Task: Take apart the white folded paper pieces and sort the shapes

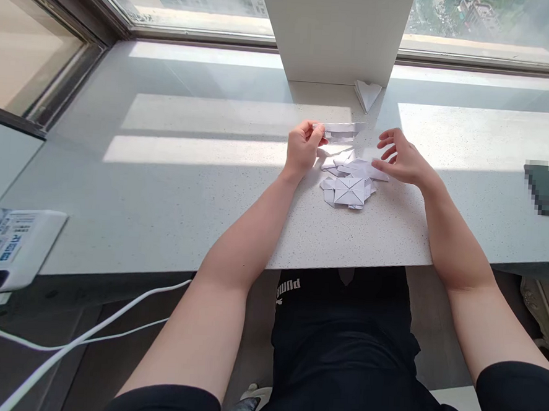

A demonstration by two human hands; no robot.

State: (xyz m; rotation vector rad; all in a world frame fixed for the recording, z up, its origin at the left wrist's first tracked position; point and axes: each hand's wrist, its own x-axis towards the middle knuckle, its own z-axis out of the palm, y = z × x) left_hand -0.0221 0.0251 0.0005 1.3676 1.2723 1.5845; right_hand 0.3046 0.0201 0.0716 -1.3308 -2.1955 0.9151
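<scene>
Your left hand [302, 150] pinches a folded paper strip [341, 135] beyond the paper pile [350, 190]; at its right, your right hand [405, 162], fingers parted

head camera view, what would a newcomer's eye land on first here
Probably the pile of folded white papers on the pale counter, with the left hand pinching a folded paper strip just beyond it and the right hand half-curled at its right side. Next, perhaps, the pointed folded paper at the pillar's foot, and the blurred-out dark object far right.
</scene>
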